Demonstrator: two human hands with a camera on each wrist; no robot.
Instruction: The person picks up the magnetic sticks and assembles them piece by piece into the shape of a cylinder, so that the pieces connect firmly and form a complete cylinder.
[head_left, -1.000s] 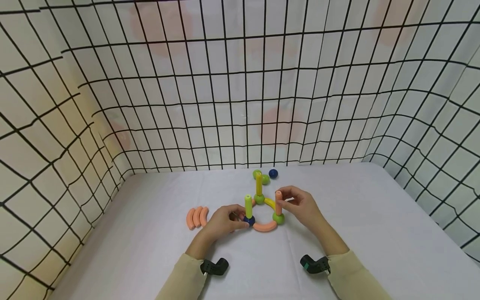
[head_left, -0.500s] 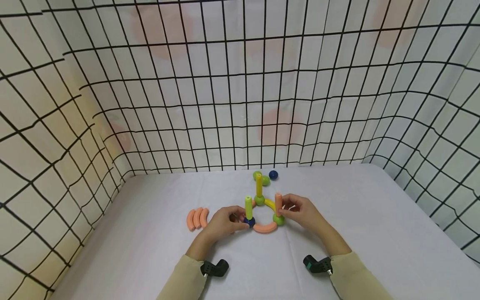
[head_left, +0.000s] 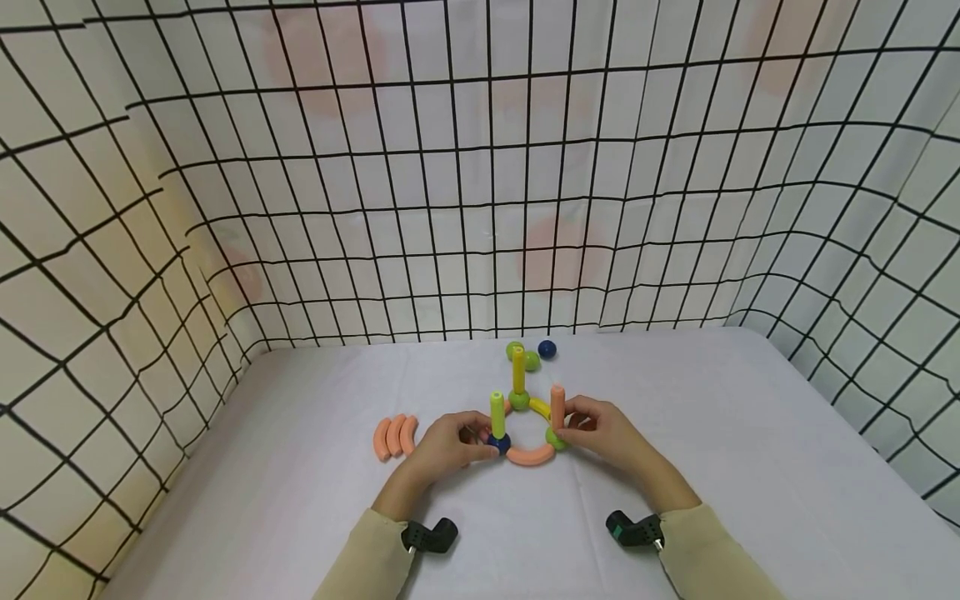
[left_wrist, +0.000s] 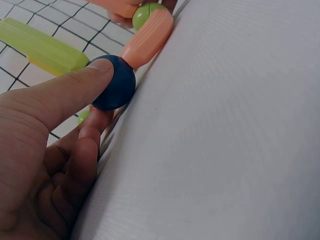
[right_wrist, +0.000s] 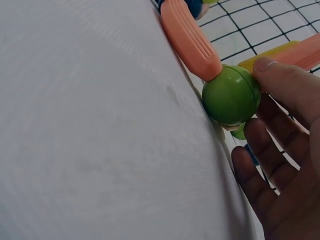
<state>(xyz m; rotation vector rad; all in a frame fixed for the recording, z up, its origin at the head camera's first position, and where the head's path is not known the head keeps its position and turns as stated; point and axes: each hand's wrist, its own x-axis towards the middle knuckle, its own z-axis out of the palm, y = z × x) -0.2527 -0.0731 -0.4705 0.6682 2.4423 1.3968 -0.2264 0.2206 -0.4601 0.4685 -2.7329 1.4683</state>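
Note:
A ring of balls joined by curved bars lies on the table, with three rods standing up from it. My left hand [head_left: 448, 446] pinches the dark blue ball [left_wrist: 120, 86] between thumb and fingers; a lime rod [head_left: 497, 415] rises from that ball. At the ring's right, my right hand [head_left: 606, 429] holds the green ball [right_wrist: 231, 95], its thumb by the foot of the salmon rod [head_left: 557, 406]. A salmon curved bar [head_left: 531, 456] links these two balls in front. Behind, a yellow rod [head_left: 518, 371] stands on another green ball [head_left: 519, 401], and a yellow curved bar [head_left: 539, 407] runs rightward.
Three salmon curved bars [head_left: 394, 437] lie side by side left of my left hand. Beyond the ring sit two loose green balls [head_left: 532, 361] and a dark blue ball [head_left: 547, 349]. A black grid on white cloth [head_left: 465, 183] walls the table's back and sides.
My right hand has slid down from the upper part of the salmon rod to its foot and the green ball. The left hand stays on the dark blue ball.

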